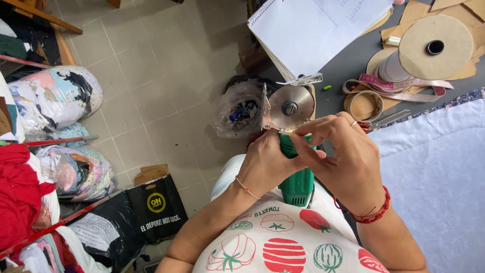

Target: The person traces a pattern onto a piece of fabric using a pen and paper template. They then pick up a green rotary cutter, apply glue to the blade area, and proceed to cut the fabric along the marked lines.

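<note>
Left hand is wrapped tight around the green cutter, held upright just off the near-left edge of the grey table. Right hand has its fingers pinched together at the base of the round blade, though what they grip is probably too small to make out. Beyond the blade, on the table, lie a spiral notebook and a pink tape measure. White fabric covers the table's right side. Bare tiled floor opens to its left.
</note>
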